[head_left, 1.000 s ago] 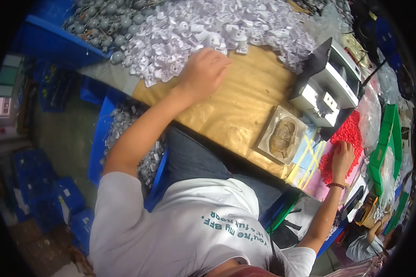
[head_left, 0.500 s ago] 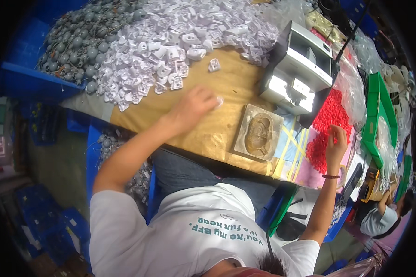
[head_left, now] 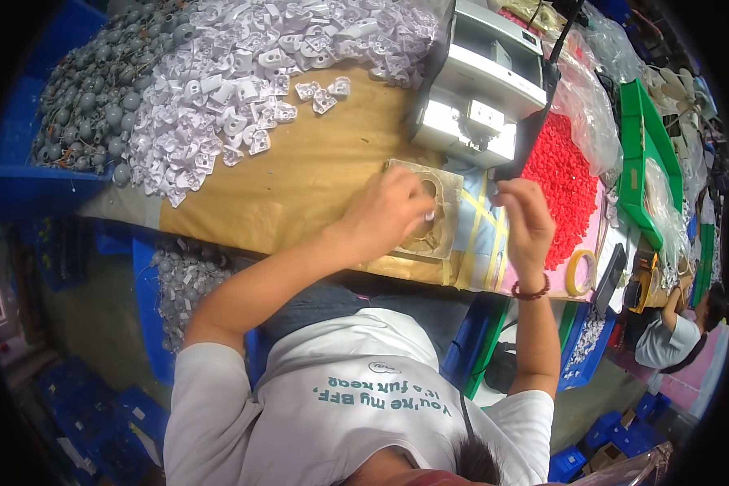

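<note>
My left hand (head_left: 390,209) is over a square grey block (head_left: 443,243) with a brown, irregular hollow. Its fingers are closed on a small white plastic part (head_left: 429,215), mostly hidden by the fingertips. To the right of the block, my right hand (head_left: 528,217) is raised with bent fingers pinched together. Whatever those fingertips hold is too small to make out. A heap of red small parts (head_left: 563,182) lies just beyond the right hand. Farther left on the brown-covered table (head_left: 300,174) spreads a large pile of white plastic parts (head_left: 227,97).
A white-and-black machine (head_left: 494,69) stands behind the block. Grey ball-shaped parts with wires (head_left: 89,105) fill the far left. A yellow tape roll (head_left: 580,272) is at the right edge, near a green tray (head_left: 648,162). Another person (head_left: 671,340) works at far right.
My left hand has moved right, from the bare brown surface to over the block, carrying the white part. My right hand has come leftward from the red heap toward the block. The view has shifted.
</note>
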`<state>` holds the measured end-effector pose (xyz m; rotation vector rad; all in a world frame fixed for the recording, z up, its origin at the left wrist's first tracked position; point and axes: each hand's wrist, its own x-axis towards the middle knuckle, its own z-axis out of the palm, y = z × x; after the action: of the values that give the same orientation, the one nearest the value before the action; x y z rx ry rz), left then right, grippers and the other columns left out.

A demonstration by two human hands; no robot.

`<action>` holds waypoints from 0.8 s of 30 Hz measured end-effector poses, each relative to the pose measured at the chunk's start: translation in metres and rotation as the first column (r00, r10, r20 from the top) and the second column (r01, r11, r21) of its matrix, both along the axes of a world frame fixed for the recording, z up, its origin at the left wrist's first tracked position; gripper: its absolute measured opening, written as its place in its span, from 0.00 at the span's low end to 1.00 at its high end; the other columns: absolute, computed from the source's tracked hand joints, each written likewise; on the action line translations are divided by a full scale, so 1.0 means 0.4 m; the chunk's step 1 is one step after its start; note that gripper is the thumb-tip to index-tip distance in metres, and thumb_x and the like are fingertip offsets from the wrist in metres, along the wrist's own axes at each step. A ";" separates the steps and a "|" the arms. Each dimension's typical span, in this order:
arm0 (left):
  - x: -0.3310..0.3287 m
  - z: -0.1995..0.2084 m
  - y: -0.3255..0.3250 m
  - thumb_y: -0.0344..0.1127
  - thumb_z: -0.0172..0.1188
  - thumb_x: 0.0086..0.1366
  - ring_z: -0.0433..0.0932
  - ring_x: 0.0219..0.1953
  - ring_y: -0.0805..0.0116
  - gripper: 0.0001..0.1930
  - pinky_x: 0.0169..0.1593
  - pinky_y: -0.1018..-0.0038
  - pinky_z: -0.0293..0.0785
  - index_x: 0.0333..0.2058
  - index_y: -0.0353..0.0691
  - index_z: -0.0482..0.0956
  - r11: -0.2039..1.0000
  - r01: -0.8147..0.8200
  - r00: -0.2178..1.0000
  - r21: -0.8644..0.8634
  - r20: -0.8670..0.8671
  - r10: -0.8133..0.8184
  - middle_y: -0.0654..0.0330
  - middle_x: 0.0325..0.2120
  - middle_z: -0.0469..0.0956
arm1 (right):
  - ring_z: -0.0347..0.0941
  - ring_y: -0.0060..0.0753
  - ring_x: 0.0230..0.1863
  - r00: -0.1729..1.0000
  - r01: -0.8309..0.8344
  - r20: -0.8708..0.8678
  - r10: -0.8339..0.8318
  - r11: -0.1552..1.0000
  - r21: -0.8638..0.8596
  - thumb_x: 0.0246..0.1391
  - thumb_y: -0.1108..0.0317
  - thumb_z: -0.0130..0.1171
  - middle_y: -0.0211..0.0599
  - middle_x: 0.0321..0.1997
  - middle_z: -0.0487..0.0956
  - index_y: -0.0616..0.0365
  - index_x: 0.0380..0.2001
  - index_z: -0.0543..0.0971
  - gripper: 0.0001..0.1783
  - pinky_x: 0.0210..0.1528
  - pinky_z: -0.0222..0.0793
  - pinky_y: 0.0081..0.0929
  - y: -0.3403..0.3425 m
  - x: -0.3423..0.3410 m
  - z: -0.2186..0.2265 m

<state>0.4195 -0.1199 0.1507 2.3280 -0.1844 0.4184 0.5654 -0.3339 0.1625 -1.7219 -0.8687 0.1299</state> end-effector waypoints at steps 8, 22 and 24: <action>-0.008 -0.007 0.030 0.33 0.69 0.55 0.69 0.53 0.54 0.20 0.57 0.63 0.68 0.47 0.43 0.79 0.968 -0.169 0.986 -0.183 -0.030 0.166 0.56 0.46 0.73 | 0.76 0.40 0.35 0.855 -0.161 0.482 0.189 0.982 -0.100 0.41 0.77 0.71 0.35 0.31 0.79 0.57 0.29 0.78 0.12 0.38 0.68 0.33 0.143 -0.083 -0.032; -0.065 0.119 0.808 0.22 0.53 0.57 0.73 0.50 0.50 0.18 0.56 0.60 0.69 0.47 0.42 0.80 0.538 -0.766 0.643 0.353 0.381 0.665 0.53 0.45 0.78 | 0.74 0.50 0.46 0.758 -0.135 0.582 0.294 0.944 -0.301 0.40 0.78 0.70 0.40 0.40 0.80 0.60 0.36 0.79 0.16 0.48 0.72 0.41 0.150 -0.108 -0.057; -0.047 0.117 0.899 0.19 0.52 0.55 0.71 0.53 0.49 0.24 0.58 0.61 0.68 0.51 0.45 0.78 0.473 -0.768 0.631 0.432 0.383 0.675 0.53 0.50 0.75 | 0.75 0.49 0.45 0.777 -0.141 0.564 0.280 0.950 -0.277 0.40 0.79 0.70 0.41 0.40 0.80 0.62 0.38 0.79 0.17 0.48 0.72 0.41 0.138 -0.104 -0.073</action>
<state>0.4007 0.2397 0.1973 2.8778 0.7790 1.1118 0.5238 -0.2789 0.1333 -1.8972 -1.5734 -0.1938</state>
